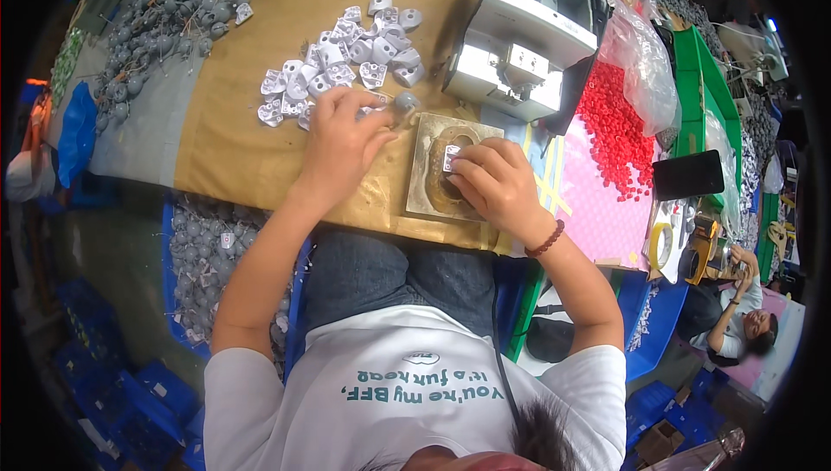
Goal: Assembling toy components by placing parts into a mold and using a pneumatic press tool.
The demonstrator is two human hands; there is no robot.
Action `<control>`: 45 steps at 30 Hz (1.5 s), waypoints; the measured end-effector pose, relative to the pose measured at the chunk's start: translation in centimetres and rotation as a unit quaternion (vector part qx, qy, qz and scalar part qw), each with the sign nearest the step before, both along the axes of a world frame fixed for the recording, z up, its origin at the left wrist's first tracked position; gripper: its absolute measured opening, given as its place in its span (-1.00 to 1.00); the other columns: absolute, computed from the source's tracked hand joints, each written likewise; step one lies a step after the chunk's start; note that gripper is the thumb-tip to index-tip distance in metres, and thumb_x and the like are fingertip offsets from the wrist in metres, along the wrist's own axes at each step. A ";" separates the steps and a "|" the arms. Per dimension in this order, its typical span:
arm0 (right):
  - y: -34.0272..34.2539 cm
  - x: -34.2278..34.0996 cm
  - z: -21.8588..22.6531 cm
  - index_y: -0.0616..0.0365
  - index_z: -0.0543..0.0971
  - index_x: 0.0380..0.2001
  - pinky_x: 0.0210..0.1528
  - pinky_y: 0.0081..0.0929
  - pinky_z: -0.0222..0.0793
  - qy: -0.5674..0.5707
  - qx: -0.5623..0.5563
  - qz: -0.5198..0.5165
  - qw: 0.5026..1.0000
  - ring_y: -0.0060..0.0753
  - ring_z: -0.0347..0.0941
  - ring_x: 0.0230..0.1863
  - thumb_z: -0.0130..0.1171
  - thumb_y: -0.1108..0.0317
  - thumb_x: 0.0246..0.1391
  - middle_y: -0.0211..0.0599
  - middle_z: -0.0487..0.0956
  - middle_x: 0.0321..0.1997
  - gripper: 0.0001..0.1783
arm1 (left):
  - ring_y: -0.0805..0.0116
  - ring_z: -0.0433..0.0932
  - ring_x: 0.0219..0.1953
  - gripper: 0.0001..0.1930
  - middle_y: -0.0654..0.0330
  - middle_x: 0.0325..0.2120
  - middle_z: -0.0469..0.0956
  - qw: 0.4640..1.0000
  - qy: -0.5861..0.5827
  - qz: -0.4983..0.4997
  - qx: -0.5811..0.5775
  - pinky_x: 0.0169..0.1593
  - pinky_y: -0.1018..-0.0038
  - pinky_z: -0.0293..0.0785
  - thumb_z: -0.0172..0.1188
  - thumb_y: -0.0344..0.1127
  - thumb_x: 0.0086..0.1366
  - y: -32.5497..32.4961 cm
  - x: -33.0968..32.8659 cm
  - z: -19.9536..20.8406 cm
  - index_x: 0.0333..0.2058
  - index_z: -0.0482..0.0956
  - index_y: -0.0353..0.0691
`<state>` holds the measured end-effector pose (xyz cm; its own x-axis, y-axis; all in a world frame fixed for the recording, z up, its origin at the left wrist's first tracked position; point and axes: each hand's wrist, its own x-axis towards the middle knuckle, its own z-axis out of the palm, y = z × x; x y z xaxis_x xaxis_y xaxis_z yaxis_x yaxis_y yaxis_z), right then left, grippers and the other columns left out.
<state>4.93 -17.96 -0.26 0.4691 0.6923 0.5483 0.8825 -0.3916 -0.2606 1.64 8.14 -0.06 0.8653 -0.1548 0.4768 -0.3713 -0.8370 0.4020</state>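
Note:
My left hand (344,144) is closed, with thumb and fingertips pinched at a small round grey plastic part (405,101). It is just left of a square metal block (418,192) with an oval hollow. In that hollow sits a small white plastic housing (451,158), pinched by the fingertips of my right hand (500,183). A beaded bracelet circles my right wrist. Beyond my left hand lies a loose pile of white plastic housings (333,54) on brown paper.
Many grey round parts (164,38) cover the table's far left, and more fill a blue bin (177,298) below. A white machine (528,12) stands behind the block. Red parts (610,125), a black phone (688,176) and a tape roll (661,244) are rightward. Another person (736,328) sits far right.

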 end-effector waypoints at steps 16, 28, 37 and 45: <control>-1.3 -3.6 6.5 0.28 0.40 0.09 0.08 -0.50 0.43 0.604 0.195 0.122 0.763 -0.49 0.53 -0.03 0.28 0.50 0.16 -0.29 0.54 -0.05 -0.55 | 0.53 0.51 -0.27 -0.66 0.21 -0.31 0.54 0.436 0.485 -0.176 -0.737 -0.22 0.58 0.51 -0.09 -0.08 0.54 -6.5 -5.8 4.4 -0.07 0.45 -0.28; -0.5 -1.5 1.9 0.11 0.63 -0.22 -0.37 -0.39 0.46 0.066 -0.055 -0.042 0.995 -0.28 0.49 -0.36 0.26 0.47 -0.13 -0.32 0.53 -0.34 -0.70 | 0.14 0.47 -0.13 -0.69 0.12 -0.17 0.51 0.963 0.158 -0.085 -0.202 -0.04 0.33 0.42 0.32 -0.47 0.13 -6.6 -6.9 1.7 -0.12 0.55 -0.23; -0.9 -0.5 1.9 0.10 0.63 -0.12 -0.41 -0.41 0.42 0.010 -0.104 0.006 0.994 -0.31 0.44 -0.37 0.27 0.46 -0.22 -0.36 0.51 -0.33 -0.55 | 0.07 0.43 -0.12 -0.70 0.13 -0.21 0.49 0.983 0.116 -0.089 -0.109 -0.04 0.25 0.40 0.34 -0.46 0.03 -7.1 -6.2 0.8 -0.20 0.55 -0.21; -1.7 1.1 0.8 0.18 0.59 -0.13 -0.30 -0.39 0.41 -0.027 -0.096 0.075 0.992 -0.32 0.41 -0.32 0.17 0.36 -0.11 -0.36 0.47 -0.30 -0.61 | 0.12 0.46 -0.16 -0.66 0.18 -0.30 0.46 0.994 0.089 0.016 -0.059 -0.13 0.23 0.40 0.37 -0.42 0.02 -8.1 -2.5 1.2 -0.21 0.48 -0.18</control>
<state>6.03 -19.70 0.56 0.3263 0.8461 0.4214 0.9453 -0.2926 -0.1444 -0.83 -0.01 1.16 0.9410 -0.0777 0.3293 -0.2593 -0.7909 0.5543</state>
